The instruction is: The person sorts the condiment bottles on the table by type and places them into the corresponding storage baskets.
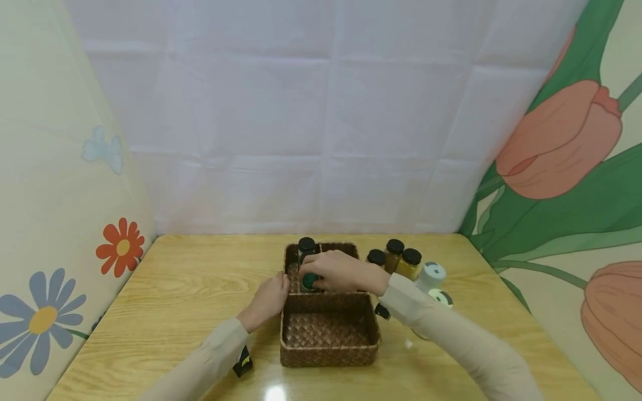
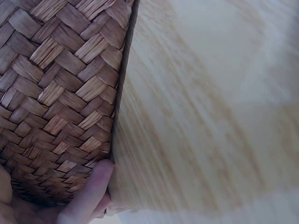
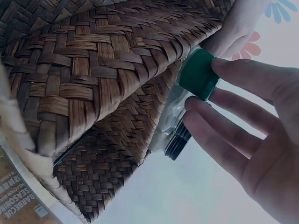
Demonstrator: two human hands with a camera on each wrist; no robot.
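A brown woven basket (image 1: 328,357) with compartments sits on the table. My left hand (image 1: 271,296) grips its left side near the divider; the left wrist view shows a finger (image 2: 93,186) against the weave. Inside the rear left compartment, my right hand (image 1: 338,271) holds a jar with a green lid (image 1: 309,280). The right wrist view has the green lid (image 3: 198,74) between thumb and fingers, its clear body partly hidden by the basket wall. Just behind it in that compartment stands a black-lidded jar (image 1: 306,245). The large front compartment holds nothing visible.
Right of the basket stand several jars, among them a black-lidded one (image 1: 376,257) and one with yellow contents (image 1: 408,268). White-topped containers (image 1: 433,272) are partly behind my right sleeve. A barbecue seasoning label (image 3: 21,198) shows in the right wrist view.
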